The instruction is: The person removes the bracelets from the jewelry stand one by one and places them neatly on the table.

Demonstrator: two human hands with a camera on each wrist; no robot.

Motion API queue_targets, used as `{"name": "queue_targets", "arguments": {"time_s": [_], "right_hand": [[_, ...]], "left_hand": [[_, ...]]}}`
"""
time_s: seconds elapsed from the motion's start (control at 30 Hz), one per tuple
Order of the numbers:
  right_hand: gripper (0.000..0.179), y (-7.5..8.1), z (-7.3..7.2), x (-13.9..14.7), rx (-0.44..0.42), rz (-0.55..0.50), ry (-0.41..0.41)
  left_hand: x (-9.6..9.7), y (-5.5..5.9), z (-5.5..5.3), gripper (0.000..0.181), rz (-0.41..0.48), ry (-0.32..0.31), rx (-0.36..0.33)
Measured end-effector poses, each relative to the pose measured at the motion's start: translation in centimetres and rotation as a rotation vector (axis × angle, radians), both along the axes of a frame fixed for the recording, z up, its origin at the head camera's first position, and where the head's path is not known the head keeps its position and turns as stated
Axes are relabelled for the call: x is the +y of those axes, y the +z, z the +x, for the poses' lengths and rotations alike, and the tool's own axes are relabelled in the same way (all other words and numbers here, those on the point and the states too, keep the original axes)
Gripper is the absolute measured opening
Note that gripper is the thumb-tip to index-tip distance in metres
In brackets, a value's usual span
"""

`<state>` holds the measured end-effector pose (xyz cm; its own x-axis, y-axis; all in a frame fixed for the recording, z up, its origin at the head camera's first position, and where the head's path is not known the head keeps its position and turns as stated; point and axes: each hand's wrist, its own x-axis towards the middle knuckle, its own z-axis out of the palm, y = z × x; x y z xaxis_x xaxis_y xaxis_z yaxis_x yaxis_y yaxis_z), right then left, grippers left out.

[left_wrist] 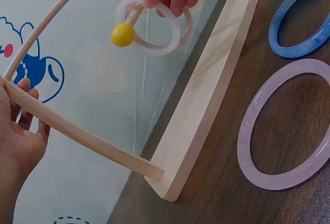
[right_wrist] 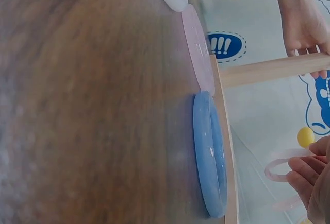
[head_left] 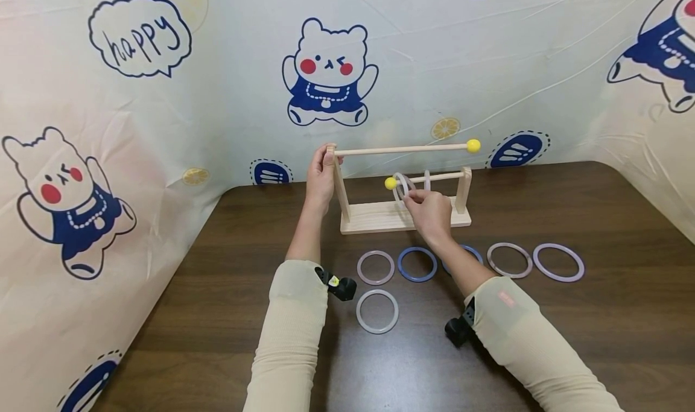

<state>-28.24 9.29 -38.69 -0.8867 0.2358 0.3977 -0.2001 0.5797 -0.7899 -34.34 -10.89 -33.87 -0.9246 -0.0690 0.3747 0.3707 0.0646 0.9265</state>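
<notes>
A pale wooden bangle stand [head_left: 374, 219] stands towards the back of the table, an upper rod on its left post and a lower rod on its right. My left hand [head_left: 320, 180] grips the top of the left post, thumb in front and fingers behind. With fingertips and thumb, my right hand [head_left: 431, 216] pinches a whitish bangle [left_wrist: 154, 50], which encircles the lower rod close to its yellow end ball [head_left: 390, 183]. Another pale bangle [head_left: 427, 181] hangs further along that rod, towards the right post. The upper rod [head_left: 402, 150] carries no bangle.
In front of the stand lie a pink bangle [head_left: 360, 267], a blue bangle [head_left: 416, 279], another blue one [head_left: 472, 252] partly under my right forearm, a greyish bangle [head_left: 509, 245] and a lilac bangle [head_left: 559, 278]. A white bangle [head_left: 377, 331] lies nearer. A printed cloth [head_left: 233, 98] hangs behind.
</notes>
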Motion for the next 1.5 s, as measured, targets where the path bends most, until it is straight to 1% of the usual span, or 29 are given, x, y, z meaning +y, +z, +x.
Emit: {"name": "queue_targets", "arguments": {"time_s": [0.17,0.33,0.53,0.57,0.6,0.77,0.8,0.83,0.97,1.17,1.33,1.5], "right_hand": [[0.014,0.00,-0.07,-0.03,0.022,-0.003,-0.004],[0.014,-0.05,-0.06,-0.01,0.056,-0.008,-0.006],[0.013,0.01,-0.03,-0.01,0.075,-0.012,-0.006],[0.013,0.02,-0.07,-0.01,0.078,-0.013,-0.006],[0.013,0.04,-0.08,-0.02,0.080,-0.014,-0.005],[0.013,0.12,-0.14,-0.01,0.083,-0.033,0.003],[0.013,0.14,-0.13,0.00,0.083,-0.037,0.004],[0.013,0.14,-0.13,0.01,0.084,-0.042,0.005],[0.013,0.15,-0.11,0.04,0.091,-0.053,0.007],[0.013,0.32,0.04,-0.04,0.078,-0.073,0.007],[0.015,0.49,0.16,-0.12,0.058,-0.103,0.014],[0.014,0.72,0.26,-0.22,0.032,-0.144,0.038]], "left_hand": [[0.01,0.05,0.04,0.042,0.000,0.001,0.005],[-0.03,0.10,0.04,0.043,-0.003,-0.002,0.000],[-0.09,0.12,0.09,0.042,-0.005,-0.006,-0.010],[-0.10,0.17,0.14,0.041,-0.003,-0.009,-0.016],[-0.04,0.49,0.49,0.040,-0.004,-0.012,-0.021],[-0.01,0.49,0.48,0.040,-0.002,-0.009,-0.018],[0.01,0.44,0.43,0.041,-0.005,-0.005,-0.015],[-0.05,0.13,0.07,0.042,-0.004,-0.001,-0.010],[0.01,0.19,0.09,0.043,-0.004,0.007,-0.019],[0.03,0.22,0.14,0.040,0.002,0.011,-0.028],[-0.01,0.20,0.12,0.042,0.000,0.008,-0.031],[-0.05,0.11,-0.02,0.044,-0.009,0.004,-0.023]]}}
